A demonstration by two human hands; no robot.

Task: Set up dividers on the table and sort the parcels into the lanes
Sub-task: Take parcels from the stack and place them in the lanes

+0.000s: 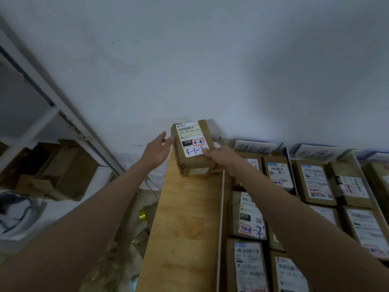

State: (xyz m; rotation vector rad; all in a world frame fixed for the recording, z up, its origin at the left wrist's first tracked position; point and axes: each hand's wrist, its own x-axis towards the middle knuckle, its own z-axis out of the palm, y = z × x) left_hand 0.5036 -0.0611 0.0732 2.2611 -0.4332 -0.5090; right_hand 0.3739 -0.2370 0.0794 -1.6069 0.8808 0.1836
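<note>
The parcel [192,147] pinched under the right hand's [223,160] thumb is brown cardboard, matt, wrapped in tape that gives a faint sheen, with a smooth white paper label inked in blue and red. Below the fingers runs a table [185,228] of pale varnished wood, grain showing, lightly glossy. Right of the fingers lie more cardboard parcels [248,216] with paper labels, and white card signs [253,146] with handwriting. Beyond the left hand's [156,151] straight fingers the wall [210,60] is matt painted plaster, scuffed low down. A glossy yellow tape roll [142,214] sits lower left.
</note>
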